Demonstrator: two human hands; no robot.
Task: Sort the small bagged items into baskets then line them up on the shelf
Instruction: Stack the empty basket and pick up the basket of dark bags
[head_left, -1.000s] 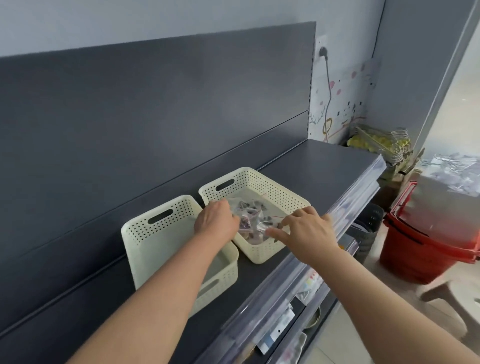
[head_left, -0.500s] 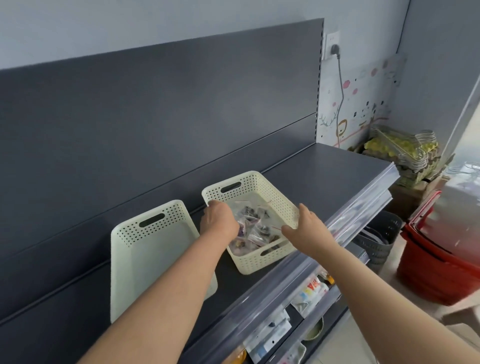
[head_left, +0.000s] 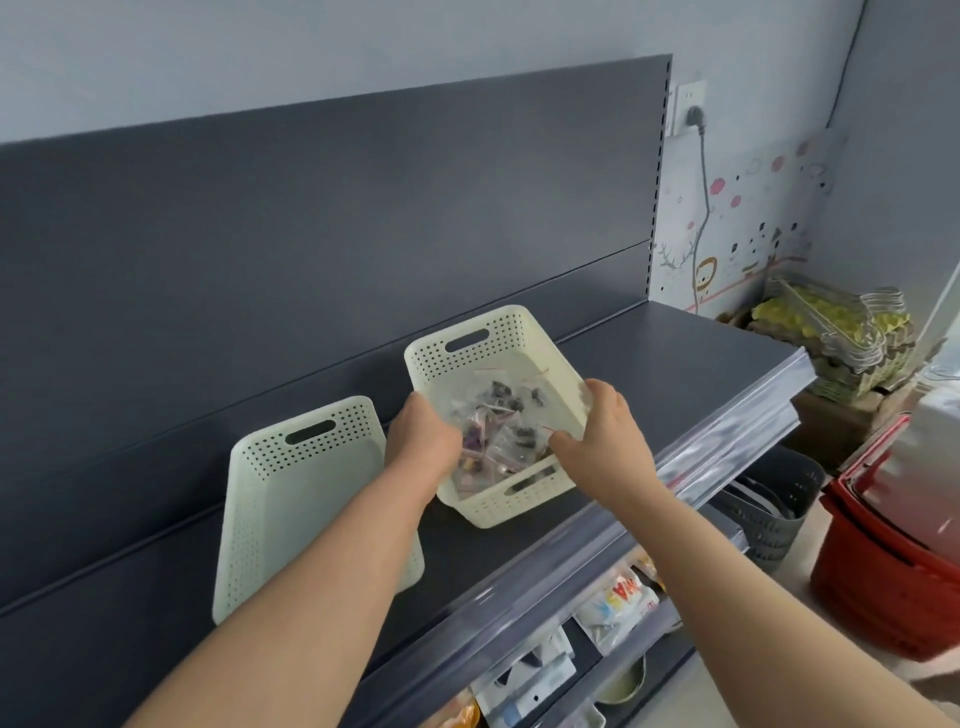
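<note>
A small shop is seen here: dark retail shelving (head_left: 675, 364) is edged with clear price-label strips (head_left: 727, 441). On the tier below, packaged goods (head_left: 618, 603) are displayed, and red shopping baskets (head_left: 883, 561) are stacked alongside.

The basket (head_left: 457, 358) is perforated matt cream plastic. The bags (head_left: 493, 441) are clear glossy film; the shelf (head_left: 675, 364) looks smooth, matt.

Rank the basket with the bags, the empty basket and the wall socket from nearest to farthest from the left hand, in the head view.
1. Filled basket: the left hand grips its left rim.
2. Empty basket: just to the hand's left.
3. Wall socket: far off, high on the wall to the right.
</note>
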